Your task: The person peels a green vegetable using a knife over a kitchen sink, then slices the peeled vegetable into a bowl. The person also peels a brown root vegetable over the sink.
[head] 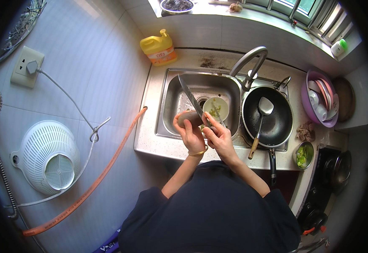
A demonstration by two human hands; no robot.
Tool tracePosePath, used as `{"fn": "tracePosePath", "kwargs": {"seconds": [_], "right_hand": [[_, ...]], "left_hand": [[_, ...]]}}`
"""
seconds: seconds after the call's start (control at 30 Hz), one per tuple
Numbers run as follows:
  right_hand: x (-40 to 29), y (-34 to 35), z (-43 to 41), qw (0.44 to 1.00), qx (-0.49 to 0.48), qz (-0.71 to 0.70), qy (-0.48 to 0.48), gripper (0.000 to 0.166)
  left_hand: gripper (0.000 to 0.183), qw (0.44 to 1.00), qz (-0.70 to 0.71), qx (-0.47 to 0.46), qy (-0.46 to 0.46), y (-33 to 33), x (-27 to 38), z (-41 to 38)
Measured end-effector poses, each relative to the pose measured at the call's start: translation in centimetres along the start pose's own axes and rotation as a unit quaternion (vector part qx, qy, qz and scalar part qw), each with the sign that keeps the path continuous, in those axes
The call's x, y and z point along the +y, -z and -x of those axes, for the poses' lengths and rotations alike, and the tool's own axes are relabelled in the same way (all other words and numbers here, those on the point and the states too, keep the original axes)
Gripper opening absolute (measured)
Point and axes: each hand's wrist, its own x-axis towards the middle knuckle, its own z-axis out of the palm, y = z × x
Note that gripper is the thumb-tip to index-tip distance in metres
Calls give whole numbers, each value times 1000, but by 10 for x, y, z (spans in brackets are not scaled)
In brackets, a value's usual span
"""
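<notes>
Over the near edge of the sink, my left hand [191, 136] grips a smooth, oval grey-brown object [187, 118]; I cannot tell whether it is a stone or a vegetable. My right hand [218, 134] is closed around the handle end of a long-bladed knife [188, 93]. The blade slants up and left past the oval object, its tip over the basin. Below them, in the stainless steel sink [228, 83], sits a white bowl [223, 104] with yellow-green scraps and what look like chopsticks. The hands partly hide the near side of the bowl.
Right of the sink lies a black wok [278, 126] holding a spatula [265, 107]. A curved faucet [250, 53] arches over the basin's corner. Farther right are a metal bowl of green slices [302, 155] and a purple basin of dishes [307, 95]. A yellow jug [157, 46] stands back left.
</notes>
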Motion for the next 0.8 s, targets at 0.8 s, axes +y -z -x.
{"fn": "tracePosePath", "kwargs": {"seconds": [0.8], "right_hand": [[-12, 27, -19, 972, -29, -200, -119, 29]], "left_hand": [[44, 963, 150, -87, 206, 25, 52, -5]]}}
